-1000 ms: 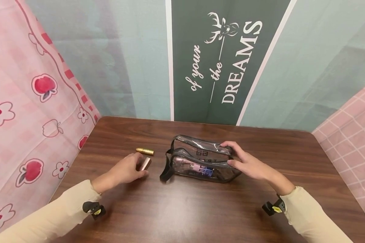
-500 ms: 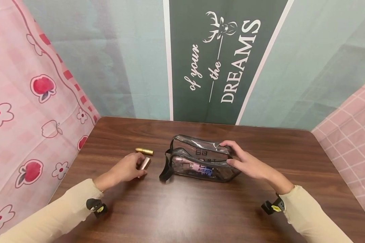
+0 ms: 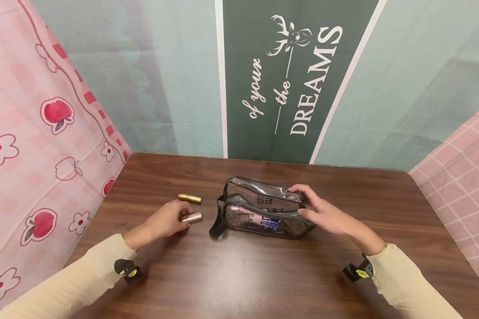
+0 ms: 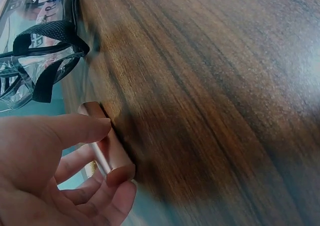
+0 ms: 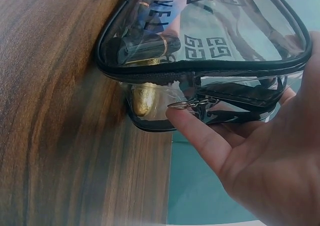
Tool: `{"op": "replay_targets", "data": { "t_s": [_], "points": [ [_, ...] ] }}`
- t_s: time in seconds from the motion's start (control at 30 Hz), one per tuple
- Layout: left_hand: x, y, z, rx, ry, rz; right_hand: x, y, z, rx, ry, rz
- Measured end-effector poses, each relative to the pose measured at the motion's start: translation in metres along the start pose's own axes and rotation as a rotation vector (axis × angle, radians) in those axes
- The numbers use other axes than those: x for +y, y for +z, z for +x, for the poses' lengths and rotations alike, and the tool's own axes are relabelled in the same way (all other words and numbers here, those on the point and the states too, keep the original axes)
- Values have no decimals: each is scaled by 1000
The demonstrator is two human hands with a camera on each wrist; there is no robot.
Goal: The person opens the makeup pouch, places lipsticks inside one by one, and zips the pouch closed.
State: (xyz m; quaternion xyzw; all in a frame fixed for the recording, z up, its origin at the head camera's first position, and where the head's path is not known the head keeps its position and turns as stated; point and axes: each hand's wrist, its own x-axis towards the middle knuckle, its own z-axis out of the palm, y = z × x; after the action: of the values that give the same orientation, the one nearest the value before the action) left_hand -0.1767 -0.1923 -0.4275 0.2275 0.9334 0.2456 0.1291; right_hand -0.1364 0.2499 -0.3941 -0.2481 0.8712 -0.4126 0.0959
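My left hand [image 3: 168,219] holds a rose-gold lipstick tube [image 3: 192,218] just at the tabletop. In the left wrist view the thumb lies along one side of the tube [image 4: 111,153] and fingertips touch its end. A gold bullet-shaped lipstick [image 3: 190,198] lies just behind that hand. My right hand [image 3: 328,215] grips the right end of a clear toiletry bag [image 3: 291,228] with black trim, its top unzipped. Its thumb touches the zipper pull [image 5: 182,105] in the right wrist view. Inside the bag are a gold lipstick [image 5: 144,99], a black-capped tube [image 5: 142,48] and pink and blue items.
The bag's black strap loop [image 3: 219,223] sticks out at its left end, near the left hand. A brown wooden table [image 3: 239,283] carries everything. Patterned cloths hang at the left and right sides, and a printed curtain [image 3: 267,88] hangs behind.
The rose-gold tube has turned in my left hand, from slanting away to lying nearly crosswise with its end pointing right. The right hand and the bag have stayed in place.
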Motion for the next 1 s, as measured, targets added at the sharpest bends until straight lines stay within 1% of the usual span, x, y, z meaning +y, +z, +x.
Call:
{"op": "replay_targets", "data": {
  "t_s": [0.1,0.53,0.77,1.0],
  "points": [
    [-1,0,0,-3,7,-7,0,0,0,-3,0,6],
    [-2,2,2,-15,-6,-55,2,1,0,0,-8,20],
    [-1,-3,2,-25,6,-27,4,1,0,2,-3,9],
    [1,-8,3,-26,24,-29,4,1,0,3,-3,-1]
  ]
}}
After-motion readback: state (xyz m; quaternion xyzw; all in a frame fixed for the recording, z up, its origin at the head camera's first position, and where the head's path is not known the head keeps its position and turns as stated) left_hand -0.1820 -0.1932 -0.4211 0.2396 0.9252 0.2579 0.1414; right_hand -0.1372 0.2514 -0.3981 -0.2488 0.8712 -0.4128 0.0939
